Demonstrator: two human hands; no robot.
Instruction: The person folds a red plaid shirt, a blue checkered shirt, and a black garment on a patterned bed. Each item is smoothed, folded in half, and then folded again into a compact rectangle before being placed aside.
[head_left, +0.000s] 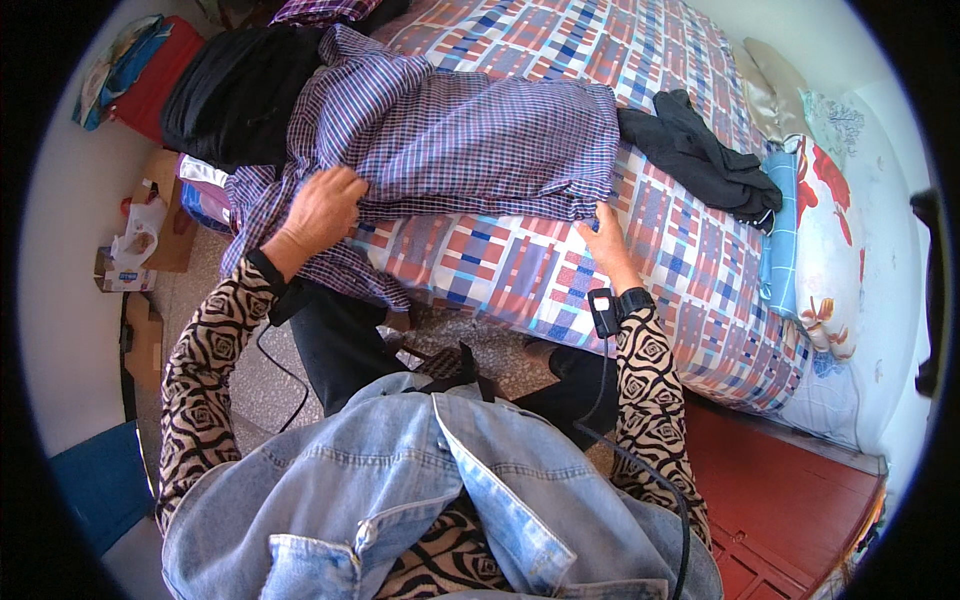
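A blue, red and white checked shirt (480, 142) lies spread across the near side of a bed with a patterned sheet (480, 251). Over the shirt's left part is my left hand (324, 210), its fingers curled; whether they pinch the cloth cannot be told. My right hand (604, 234) grips the shirt's near right corner between thumb and fingers. One sleeve of the shirt hangs over the bed's edge, near my knee. A black garment (701, 161) lies crumpled to the right of the shirt.
Black folded cloth (232, 94) lies left of the shirt, by a red object (159, 82). Pillows and a blue checked cloth (781, 232) line the right wall. A red wooden chest (780, 487) stands at lower right. Cardboard boxes (171, 225) and a plastic bag (141, 234) are at left.
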